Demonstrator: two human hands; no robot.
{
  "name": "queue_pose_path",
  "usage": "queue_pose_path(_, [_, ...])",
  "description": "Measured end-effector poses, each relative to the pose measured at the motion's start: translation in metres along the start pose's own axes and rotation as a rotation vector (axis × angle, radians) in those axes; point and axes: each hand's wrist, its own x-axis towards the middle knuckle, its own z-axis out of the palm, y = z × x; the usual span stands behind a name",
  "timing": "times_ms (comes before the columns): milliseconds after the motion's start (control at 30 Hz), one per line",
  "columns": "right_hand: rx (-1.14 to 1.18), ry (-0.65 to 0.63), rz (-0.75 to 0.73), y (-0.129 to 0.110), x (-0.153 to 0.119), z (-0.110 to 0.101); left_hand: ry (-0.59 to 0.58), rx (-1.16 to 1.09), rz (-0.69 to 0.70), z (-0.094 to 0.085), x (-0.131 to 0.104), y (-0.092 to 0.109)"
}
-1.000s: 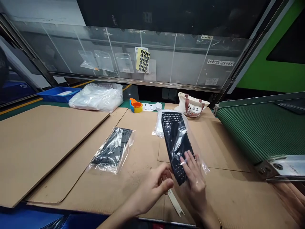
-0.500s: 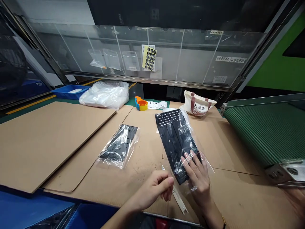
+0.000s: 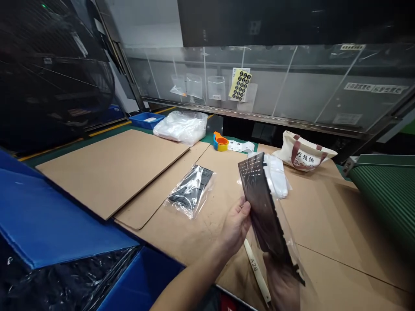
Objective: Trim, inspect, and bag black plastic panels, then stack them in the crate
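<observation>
A black slotted panel [image 3: 264,207] in a clear plastic bag is raised and tilted above the cardboard. My left hand [image 3: 238,222] is closed on its left edge, thumb in front. At the lower end, my right hand [image 3: 282,276] holds the bagged panel; its fingers are mostly hidden behind the panel and blurred. Below, between my hands, lies a slim cream-coloured tool [image 3: 256,270] marked with characters like A2B. Another bagged black part [image 3: 192,190] lies flat to the left. White folded plastic [image 3: 277,175] lies behind the raised panel.
Cardboard sheets [image 3: 119,168] cover the table. At the back are a blue tray [image 3: 142,122], a pile of clear bags [image 3: 184,125], a tape dispenser [image 3: 221,142] and a cloth bag [image 3: 306,153]. A green ribbed conveyor [image 3: 385,185] borders the right; blue bins [image 3: 58,224] stand left.
The bagged panel has been lifted and turned more edge-on. My left hand has moved up and taken hold of its left edge. My right hand has shifted behind its lower end. The view has swung left.
</observation>
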Motion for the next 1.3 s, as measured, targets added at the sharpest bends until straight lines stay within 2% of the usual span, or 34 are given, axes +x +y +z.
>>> queue_pose_path(67, [-0.089, -0.034, 0.007, -0.005, 0.003, 0.001, 0.071, 0.002, 0.025, -0.009, 0.002, 0.008])
queue_pose_path(133, [-0.187, -0.102, -0.003, -0.01, 0.007, -0.003, 0.153, 0.081, 0.055, -0.035, 0.008, 0.024])
queue_pose_path(233, [-0.28, -0.113, -0.011, -0.012, 0.018, -0.018, 0.282, 0.413, 0.045, -0.094, 0.023, 0.06])
queue_pose_path(267, [-0.298, -0.08, 0.003, -0.011, 0.022, -0.024, 0.333, 0.592, 0.029, -0.114, 0.029, 0.073])
queue_pose_path(367, [-0.297, 0.056, 0.066, -0.003, 0.033, -0.039, 0.416, 0.792, -0.018, -0.168, 0.049, 0.103])
queue_pose_path(433, [-0.272, 0.108, 0.095, 0.001, 0.036, -0.043, 0.461, 0.926, -0.068, -0.192, 0.06, 0.111])
queue_pose_path(533, [-0.256, 0.127, 0.1, 0.001, 0.036, -0.041, 0.513, 1.134, -0.135, -0.214, 0.07, 0.109])
queue_pose_path(633, [-0.249, 0.118, 0.086, -0.002, 0.034, -0.037, 0.551, 1.334, -0.158, -0.224, 0.07, 0.102])
queue_pose_path(733, [-0.247, 0.096, 0.086, -0.001, 0.035, -0.036, 0.576, 1.509, -0.158, -0.224, 0.065, 0.098])
queue_pose_path(933, [-0.253, 0.039, 0.104, 0.006, 0.035, -0.038, 0.536, 1.712, -0.144, -0.197, 0.057, 0.089])
queue_pose_path(1033, [-0.238, 0.01, 0.112, 0.007, 0.034, -0.037, 0.465, 1.794, -0.216, -0.184, 0.057, 0.08])
queue_pose_path(1133, [-0.216, -0.012, 0.119, 0.006, 0.034, -0.035, 0.435, 1.863, -0.308, -0.18, 0.059, 0.07])
queue_pose_path(1300, [-0.169, -0.031, 0.122, 0.007, 0.034, -0.031, 0.425, 1.919, -0.331, -0.181, 0.062, 0.064])
